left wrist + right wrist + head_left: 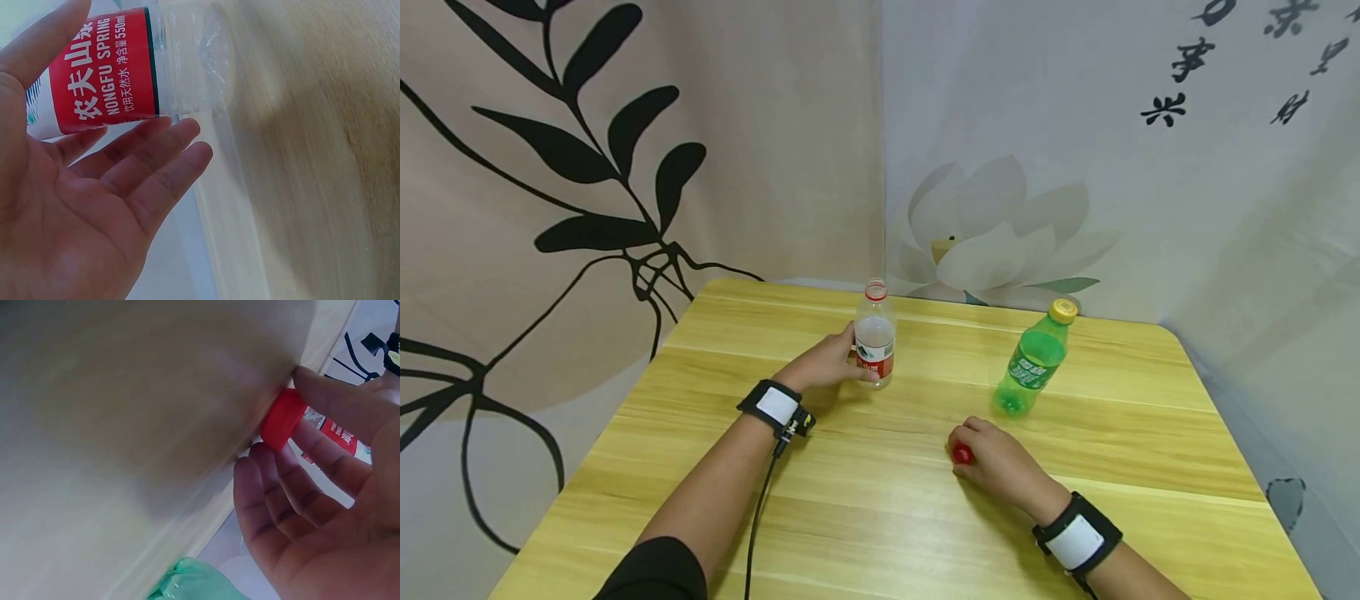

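Observation:
An uncapped clear water bottle [876, 337] with a red and white label stands upright on the wooden table. My left hand [829, 362] holds it low on its left side; in the left wrist view the thumb lies across the label [106, 72] and the other fingers [164, 140] pass on the opposite side. Down at the tabletop, my right hand [996, 463] pinches a red bottle cap [962, 453]. Seen from the right wrist, the cap [282, 419] sits between thumb and fingertips, close against the table surface.
A green soda bottle [1033, 358] with a yellow cap stands just beyond my right hand. The wooden table [850, 517] ends at a patterned curtain [790, 125] behind. A black cable [758, 517] runs from the left wristband over the table.

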`<state>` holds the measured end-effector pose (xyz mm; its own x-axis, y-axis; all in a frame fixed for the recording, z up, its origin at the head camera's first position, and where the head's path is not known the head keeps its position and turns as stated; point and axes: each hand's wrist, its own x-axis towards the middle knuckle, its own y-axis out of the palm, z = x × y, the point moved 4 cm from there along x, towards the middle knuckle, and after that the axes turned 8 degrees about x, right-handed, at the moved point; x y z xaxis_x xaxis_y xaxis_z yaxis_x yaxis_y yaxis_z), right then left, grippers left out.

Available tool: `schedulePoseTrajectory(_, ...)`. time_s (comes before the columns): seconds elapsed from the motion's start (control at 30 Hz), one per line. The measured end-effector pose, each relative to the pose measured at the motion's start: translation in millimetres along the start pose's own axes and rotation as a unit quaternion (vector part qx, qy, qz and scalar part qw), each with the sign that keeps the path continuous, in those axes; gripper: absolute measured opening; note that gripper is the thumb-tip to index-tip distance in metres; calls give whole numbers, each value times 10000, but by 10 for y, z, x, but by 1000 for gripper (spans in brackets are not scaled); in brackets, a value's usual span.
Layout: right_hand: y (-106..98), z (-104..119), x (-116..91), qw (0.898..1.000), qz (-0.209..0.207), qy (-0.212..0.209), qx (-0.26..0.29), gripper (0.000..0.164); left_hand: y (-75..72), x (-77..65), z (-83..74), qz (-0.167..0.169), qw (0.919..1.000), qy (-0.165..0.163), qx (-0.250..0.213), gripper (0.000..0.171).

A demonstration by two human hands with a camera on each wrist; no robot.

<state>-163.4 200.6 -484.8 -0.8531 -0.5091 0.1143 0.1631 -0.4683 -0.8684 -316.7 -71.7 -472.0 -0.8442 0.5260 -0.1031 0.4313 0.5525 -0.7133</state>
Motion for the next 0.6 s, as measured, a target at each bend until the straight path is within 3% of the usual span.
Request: schedulePoseTrajectory(0.6, -3, -33, 13, 9999, 114, 60, 2, 27, -3, 16, -1, 1, 10000, -28, 21, 94)
